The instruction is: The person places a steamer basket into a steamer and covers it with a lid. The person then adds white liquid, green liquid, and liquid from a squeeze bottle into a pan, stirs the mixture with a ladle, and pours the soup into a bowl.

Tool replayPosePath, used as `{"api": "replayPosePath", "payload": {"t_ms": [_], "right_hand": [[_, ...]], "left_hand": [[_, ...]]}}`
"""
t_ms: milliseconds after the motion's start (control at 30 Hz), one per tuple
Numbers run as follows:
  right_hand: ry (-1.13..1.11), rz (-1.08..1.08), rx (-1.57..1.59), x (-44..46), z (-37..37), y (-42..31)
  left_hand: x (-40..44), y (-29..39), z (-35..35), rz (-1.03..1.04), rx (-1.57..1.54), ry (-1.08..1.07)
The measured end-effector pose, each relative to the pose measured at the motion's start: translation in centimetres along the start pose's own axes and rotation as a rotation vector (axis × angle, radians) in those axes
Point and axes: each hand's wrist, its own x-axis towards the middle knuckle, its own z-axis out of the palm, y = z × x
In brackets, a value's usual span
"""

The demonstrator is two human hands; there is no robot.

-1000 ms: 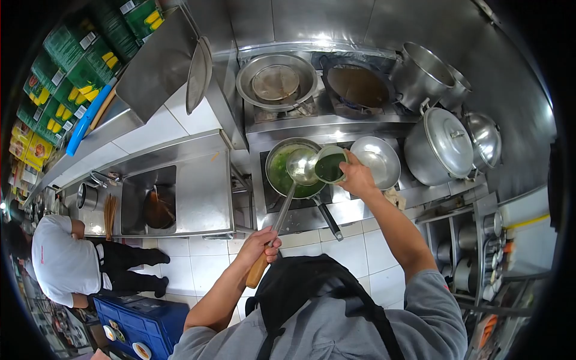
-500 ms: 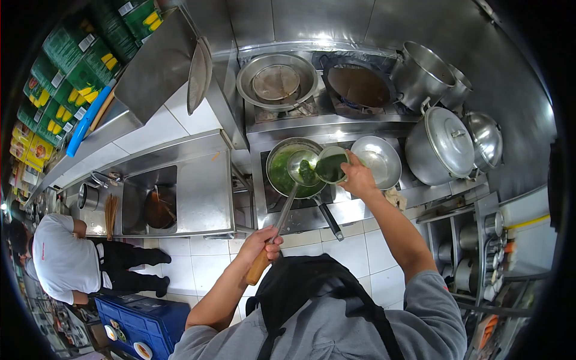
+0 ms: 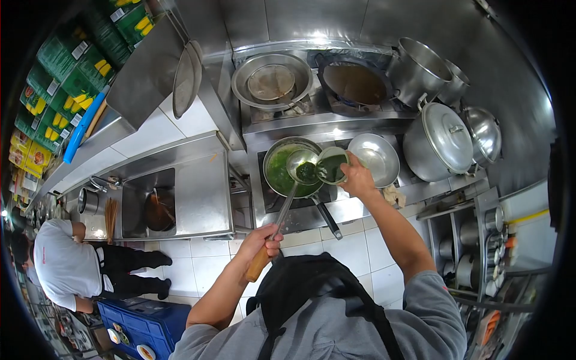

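My left hand point(image 3: 259, 245) is closed around the wooden handle of a long metal ladle point(image 3: 287, 206). The ladle's bowl sits over a frying pan point(image 3: 317, 191) of green, soupy food point(image 3: 277, 175), with dark green stuff in it. In my right hand point(image 3: 360, 179) is a small round bowl point(image 3: 339, 151) with dark green contents, tilted toward the ladle, its rim close beside it. Whether bowl and ladle touch, I cannot tell. The pan rests on the front burner, its black handle point(image 3: 329, 221) pointing toward me.
Right of the pan stands a wide metal bowl point(image 3: 373, 157), then a lidded pot point(image 3: 441, 141). Behind are a basin with a strainer point(image 3: 271, 82) and a wok of brown liquid point(image 3: 355, 85). Left is a sink point(image 3: 133, 201); a person in white point(image 3: 63, 258) stands beyond a blue crate point(image 3: 141, 318).
The dark green patch in the ladle looks rounder and fuller now. My hands, the bowl and the pan stay nearly in place; the whole view has shifted slightly.
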Motion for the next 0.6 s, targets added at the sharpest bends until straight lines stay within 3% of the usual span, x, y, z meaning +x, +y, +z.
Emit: {"api": "replayPosePath", "payload": {"t_ms": [100,200,300,367,467,600], "right_hand": [[0.044,0.067,0.215,-0.3,-0.9,-0.1],[0.082,0.225,0.323,-1.0,-1.5,-0.1],[0.247,0.237,0.561,-2.5,-0.9,1.3],[0.286,0.288,0.668,-3.7,-1.0,1.4],[0.343,0.286,0.706,-6.4,-2.0,0.9],[0.434,0.303,0.735,-10.2,-1.3,1.6]], "left_hand": [[0.7,0.6,-1.0,-0.03,-0.064,-0.029],[1.7,1.1,-1.9,0.051,0.174,0.049],[3.5,0.9,-3.6,0.364,1.301,0.376],[5.8,0.7,-5.8,0.515,1.604,0.533],[7.2,-0.5,-8.2,0.493,1.564,0.583],[5.9,-2.6,-7.6,0.269,0.992,0.44]]}}
